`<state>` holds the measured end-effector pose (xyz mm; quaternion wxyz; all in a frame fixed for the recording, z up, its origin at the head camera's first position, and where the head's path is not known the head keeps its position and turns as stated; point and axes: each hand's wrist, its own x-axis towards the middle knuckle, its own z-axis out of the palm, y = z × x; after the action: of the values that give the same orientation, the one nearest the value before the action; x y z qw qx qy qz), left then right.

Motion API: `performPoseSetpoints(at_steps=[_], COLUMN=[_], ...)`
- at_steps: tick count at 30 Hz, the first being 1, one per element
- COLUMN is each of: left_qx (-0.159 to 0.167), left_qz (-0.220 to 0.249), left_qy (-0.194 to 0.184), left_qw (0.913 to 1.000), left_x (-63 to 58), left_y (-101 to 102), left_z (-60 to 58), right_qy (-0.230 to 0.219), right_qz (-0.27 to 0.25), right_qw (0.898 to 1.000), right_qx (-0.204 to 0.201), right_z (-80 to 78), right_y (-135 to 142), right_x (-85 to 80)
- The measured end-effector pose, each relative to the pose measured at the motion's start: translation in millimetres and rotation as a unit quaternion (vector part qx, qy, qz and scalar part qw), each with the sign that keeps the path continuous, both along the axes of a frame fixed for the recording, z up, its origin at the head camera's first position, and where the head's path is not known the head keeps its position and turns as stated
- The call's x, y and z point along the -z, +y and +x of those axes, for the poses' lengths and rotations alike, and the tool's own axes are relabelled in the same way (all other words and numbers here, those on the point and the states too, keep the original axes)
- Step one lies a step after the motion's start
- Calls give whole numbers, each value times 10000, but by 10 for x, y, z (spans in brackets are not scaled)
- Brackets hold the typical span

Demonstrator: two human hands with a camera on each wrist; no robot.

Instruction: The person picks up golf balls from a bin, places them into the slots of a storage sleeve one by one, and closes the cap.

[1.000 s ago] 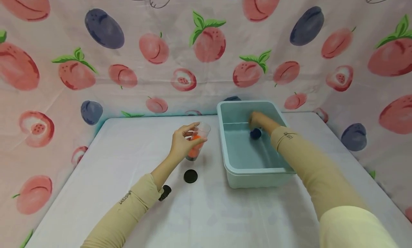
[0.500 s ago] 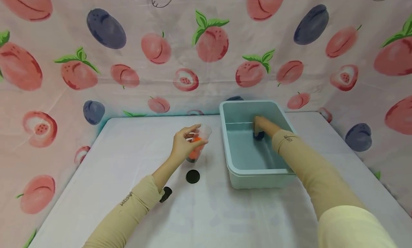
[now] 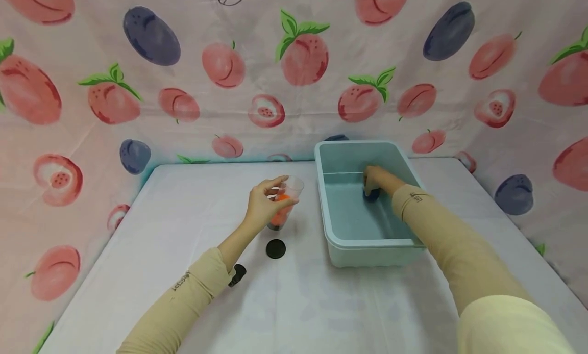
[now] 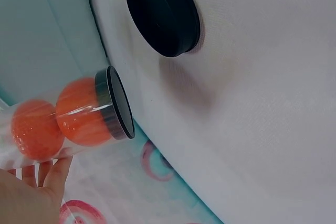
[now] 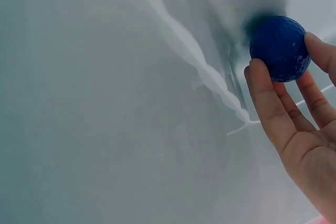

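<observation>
Right now, a blue ball (image 5: 281,50) is inside the pale green bin (image 3: 374,245), pinched between the thumb and fingers of the right hand (image 5: 304,137); whether it touches the bin's floor, I cannot tell. Just left of the bin, the left hand (image 3: 265,205) grips a clear tube (image 3: 294,184) between thumb and fingers. The tube leans, its top toward the bin, and holds two orange balls (image 4: 84,114) — one against the other — above a black end cap (image 4: 122,102). A round black lid (image 3: 275,249) lies on the white-covered table (image 3: 312,308) near the tube's lower end. Nearer the person, a small black object (image 3: 238,274) sits partly hidden by the left beige sleeve (image 3: 184,298). Behind the table hangs a fruit-printed cloth (image 3: 184,73).
</observation>
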<state>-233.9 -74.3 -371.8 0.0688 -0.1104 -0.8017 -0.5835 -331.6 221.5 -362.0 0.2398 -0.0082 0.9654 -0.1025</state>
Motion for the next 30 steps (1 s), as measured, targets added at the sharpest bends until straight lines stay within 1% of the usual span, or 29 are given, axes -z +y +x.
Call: performPoseSetpoints(at_steps=[6, 10, 16, 25, 28, 30], left_qx=[46, 38, 1, 36, 19, 12], left_qz=[-21, -25, -57, -56, -46, -14], left_qy=[2, -15, -116, -244, -242, -303], left_qw=[10000, 10000, 9999, 9997, 9997, 9995], left_x=[-21, -34, -43, -42, -39, -35], left_y=[12, 7, -16, -6, 5, 12], left_z=[13, 28, 48, 54, 53, 59], right_qy=[36, 53, 206, 277, 399, 475], right_qz=[93, 41, -257, -580, -760, -970], right_qw=[9999, 9999, 9989, 9973, 9955, 9931], right_qx=[-63, -153, -334, -368, -409, -464], right_z=[19, 40, 72, 184, 225, 250], right_y=[3, 1, -21, -64, -59, -55], right_x=[-14, -31, -157, -325, -372, -401])
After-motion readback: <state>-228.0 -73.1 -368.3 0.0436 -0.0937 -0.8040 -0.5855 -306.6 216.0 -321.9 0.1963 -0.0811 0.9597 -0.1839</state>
